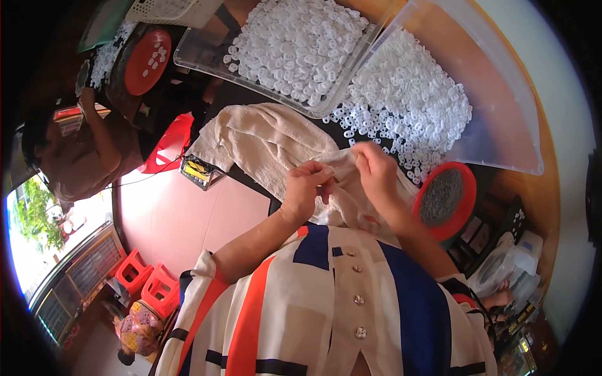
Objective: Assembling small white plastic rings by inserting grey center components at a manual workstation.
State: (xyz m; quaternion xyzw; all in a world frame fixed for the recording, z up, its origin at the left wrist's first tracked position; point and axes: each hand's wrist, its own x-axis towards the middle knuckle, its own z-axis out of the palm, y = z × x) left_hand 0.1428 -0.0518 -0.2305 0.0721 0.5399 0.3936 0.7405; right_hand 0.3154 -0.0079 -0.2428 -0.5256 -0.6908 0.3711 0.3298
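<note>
My left hand (306,188) is closed in a pinch above a beige towel (266,135). A small pale bit shows at its fingertips, too small to name. Just right of it and a little higher, my right hand (376,168) is closed, its fingers curled in; what it holds, if anything, is hidden. The hands are apart. Beyond the towel lies a heap of small white plastic pieces with holes (407,94). A red bowl (465,210) of tiny grey metal-looking parts (441,195) sits right of my right hand.
A clear plastic bin (188,57) at the back holds many more white pieces (295,47). A clear sheet-like tray (511,125) lies at the right. At the left a person (94,150) sits near a red plate (139,69). Red stools (160,289) stand on the floor.
</note>
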